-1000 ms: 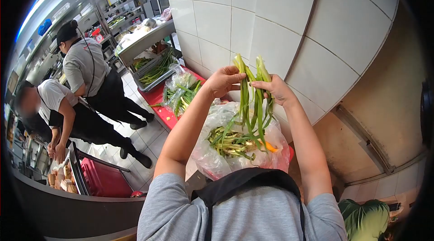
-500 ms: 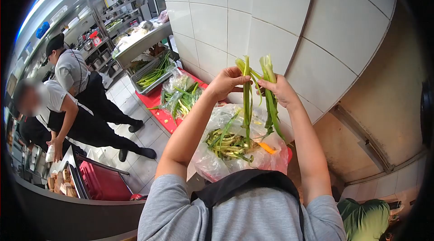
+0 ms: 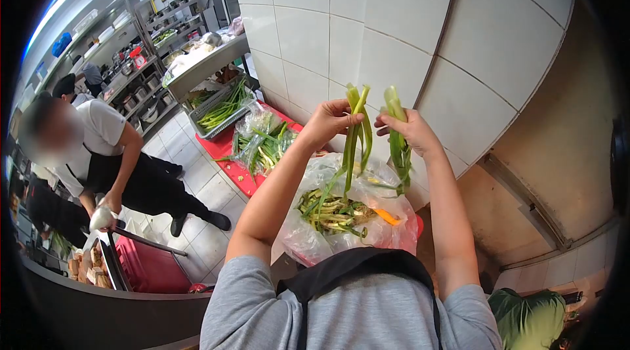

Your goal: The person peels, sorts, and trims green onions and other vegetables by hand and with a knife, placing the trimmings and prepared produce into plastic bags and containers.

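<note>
Left hand (image 3: 336,122): thumb and fingers closed to a pinch on several green stalks (image 3: 355,146), just below the pale tops. Tops toward twelve, loose lengths hanging toward half past six.

Right hand (image 3: 415,132), at three o'clock from the left: also nearly closed, thumb and fingers around a second bunch (image 3: 398,153). Pale end toward twelve, leaves drooping toward half past five. Narrow gap between bunches at grip height.

Handling, as a judgement: best to grip high, on the firmer pale part, with light, even pressure; risk of bruising or tearing thin leaves under a hard squeeze. Keep bunches apart, against tangling of hanging lengths. Part clinging leaves with the thumb rather than by tugging. Stay above the open bag, as a catch for loose bits.

Below both hands, toward half past six: clear plastic bag (image 3: 403,226), spread wide, bearing a heap of limp greens (image 3: 333,212); orange piece (image 3: 388,217) at the heap's three o'clock side. Hanging tips overlapping the bag in view; contact impossible to tell.

Farther out, toward half past eight: bagged greens (image 3: 266,146) on a red surface (image 3: 218,150). Beyond, toward nine: grey basket (image 3: 211,132) of long green stems. Toward twelve: tiled wall (image 3: 407,28).
</note>
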`<state>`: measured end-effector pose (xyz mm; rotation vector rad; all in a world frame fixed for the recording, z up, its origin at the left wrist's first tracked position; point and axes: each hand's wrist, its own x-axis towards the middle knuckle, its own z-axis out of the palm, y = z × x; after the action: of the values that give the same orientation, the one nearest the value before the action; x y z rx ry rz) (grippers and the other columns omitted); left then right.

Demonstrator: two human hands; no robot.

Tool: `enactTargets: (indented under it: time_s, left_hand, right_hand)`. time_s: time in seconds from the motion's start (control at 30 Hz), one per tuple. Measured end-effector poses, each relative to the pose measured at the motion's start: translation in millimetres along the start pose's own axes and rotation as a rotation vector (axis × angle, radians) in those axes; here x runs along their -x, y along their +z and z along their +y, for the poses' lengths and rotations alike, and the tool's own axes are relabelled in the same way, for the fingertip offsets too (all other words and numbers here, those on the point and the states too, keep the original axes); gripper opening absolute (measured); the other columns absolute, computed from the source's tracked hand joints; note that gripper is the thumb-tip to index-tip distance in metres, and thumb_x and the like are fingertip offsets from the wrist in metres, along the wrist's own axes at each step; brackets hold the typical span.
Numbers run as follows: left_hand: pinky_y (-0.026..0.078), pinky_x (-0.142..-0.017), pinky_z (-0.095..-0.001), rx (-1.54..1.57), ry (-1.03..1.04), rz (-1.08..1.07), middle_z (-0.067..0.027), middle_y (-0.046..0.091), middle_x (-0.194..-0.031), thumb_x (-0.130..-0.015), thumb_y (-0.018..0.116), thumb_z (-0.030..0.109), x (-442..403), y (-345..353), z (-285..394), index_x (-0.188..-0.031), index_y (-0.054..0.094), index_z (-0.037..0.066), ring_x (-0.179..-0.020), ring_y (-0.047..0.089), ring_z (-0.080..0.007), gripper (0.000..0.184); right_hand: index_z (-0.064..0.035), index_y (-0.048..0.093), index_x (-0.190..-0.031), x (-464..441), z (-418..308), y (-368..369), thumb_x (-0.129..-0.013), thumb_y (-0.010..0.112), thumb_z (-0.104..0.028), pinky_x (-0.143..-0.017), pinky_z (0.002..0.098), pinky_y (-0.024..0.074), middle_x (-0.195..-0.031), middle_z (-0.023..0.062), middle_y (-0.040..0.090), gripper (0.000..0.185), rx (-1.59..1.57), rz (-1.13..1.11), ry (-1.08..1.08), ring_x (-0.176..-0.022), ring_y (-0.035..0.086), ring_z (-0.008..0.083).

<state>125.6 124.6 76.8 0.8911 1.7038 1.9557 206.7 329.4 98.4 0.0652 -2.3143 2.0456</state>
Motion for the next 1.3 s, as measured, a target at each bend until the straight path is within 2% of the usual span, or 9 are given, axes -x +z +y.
enactTargets:
  time_s: [0.13, 0.27, 0.53, 0.9, 1.03, 1.07, 1.13, 1.23, 1.3]
  left_hand:
    - [0.049, -0.064, -0.0242, -0.005, -0.019, -0.012, -0.0002, 0.063, -0.082, -0.079, 0.068, 0.017, 1, 10, -1, -0.097, 0.063, 0.004, -0.072, 0.058, -0.0077, 0.023]
    - [0.048, -0.061, -0.0222, -0.064, 0.092, -0.044, -0.0026, 0.064, -0.081, -0.078, 0.069, 0.015, -11, 37, -20, -0.099, 0.063, 0.003, -0.071, 0.057, -0.0069, 0.025]
    - [0.049, -0.054, -0.0228, 0.163, -0.022, 0.123, -0.0036, 0.063, -0.082, -0.09, 0.054, 0.023, 4, 107, -31, -0.102, 0.061, 0.001, -0.067, 0.059, -0.0095, 0.026]
    - [0.052, -0.059, -0.0263, -0.391, 0.107, 0.298, -0.0075, 0.061, -0.093, -0.093, 0.046, 0.021, 15, 142, -44, -0.1, 0.053, 0.0, -0.076, 0.062, -0.0151, 0.023]
    - [0.052, -0.067, -0.0289, -0.035, 0.194, 0.397, -0.0101, 0.056, -0.103, -0.095, 0.041, 0.019, 12, 126, -41, -0.098, 0.044, 0.006, -0.088, 0.061, -0.0159, 0.014]
    - [0.052, -0.066, -0.0288, 0.223, 0.175, 0.382, -0.0097, 0.057, -0.098, -0.095, 0.041, 0.018, 12, 108, -47, -0.095, 0.045, 0.007, -0.087, 0.061, -0.0157, 0.012]
    - [0.052, -0.063, -0.0282, 0.187, 0.181, 0.485, -0.0099, 0.059, -0.089, -0.096, 0.039, 0.017, 21, 75, -53, -0.096, 0.042, 0.005, -0.083, 0.062, -0.0156, 0.012]
    - [0.049, -0.075, -0.0413, -0.386, -0.003, 0.445, -0.0165, 0.059, -0.097, -0.09, 0.05, 0.016, 32, 13, -108, -0.108, 0.043, 0.006, -0.092, 0.06, -0.0258, 0.022]
    - [0.045, -0.084, -0.0474, -1.035, -0.016, 0.137, -0.0197, 0.058, -0.103, -0.085, 0.056, 0.018, 49, -8, -151, -0.118, 0.044, 0.006, -0.101, 0.056, -0.0317, 0.037]
  right_hand:
    - [0.0004, 0.058, -0.098, 4, -12, 2, -0.083, 0.062, -0.022, -0.053, 0.0226, 0.0437, -0.087, 0.0092, 0.063, 0.028, -0.023, 0.048, -0.111, -0.052, 0.048, 0.0076]
    - [-0.0015, 0.059, -0.091, 8, -6, 12, -0.08, 0.066, -0.022, -0.048, 0.0203, 0.0398, -0.073, 0.0018, 0.059, 0.025, 0.184, 0.128, -0.111, -0.05, 0.046, 0.0063]
    - [-0.0024, 0.061, -0.086, 53, 21, -18, -0.076, 0.068, -0.016, -0.047, 0.0201, 0.0379, -0.07, 0.0, 0.057, 0.018, -0.291, 0.159, -0.081, -0.053, 0.047, 0.0067]
    - [-0.0028, 0.061, -0.081, 68, 45, -37, -0.073, 0.068, -0.016, -0.043, 0.0208, 0.0366, -0.068, 0.0005, 0.057, 0.017, -0.207, 0.183, -0.014, -0.048, 0.046, 0.007]
    - [-0.0039, 0.059, -0.08, 54, 52, -47, -0.074, 0.068, -0.018, -0.043, 0.0203, 0.0365, -0.067, 0.0004, 0.056, 0.018, -0.263, 0.243, 0.024, -0.049, 0.047, 0.007]
    - [-0.0039, 0.059, -0.079, 51, 56, -52, -0.073, 0.068, -0.018, -0.043, 0.0202, 0.0365, -0.067, 0.0006, 0.055, 0.018, -0.286, 0.28, 0.038, -0.049, 0.047, 0.0072]
    - [-0.0048, 0.058, -0.078, 48, 54, -64, -0.074, 0.068, -0.018, -0.043, 0.0198, 0.0366, -0.066, 0.0011, 0.055, 0.017, -0.359, 0.291, 0.024, -0.048, 0.047, 0.007]
    - [-0.0044, 0.057, -0.079, 47, 42, -81, -0.075, 0.067, -0.017, -0.043, 0.0196, 0.0367, -0.067, 0.0009, 0.055, 0.017, -0.385, 0.295, 0.03, -0.05, 0.047, 0.0062]
    - [-0.0043, 0.057, -0.08, 50, 32, -88, -0.075, 0.067, -0.017, -0.043, 0.0197, 0.0367, -0.067, 0.0008, 0.054, 0.017, -0.379, 0.273, 0.013, -0.051, 0.047, 0.0065]
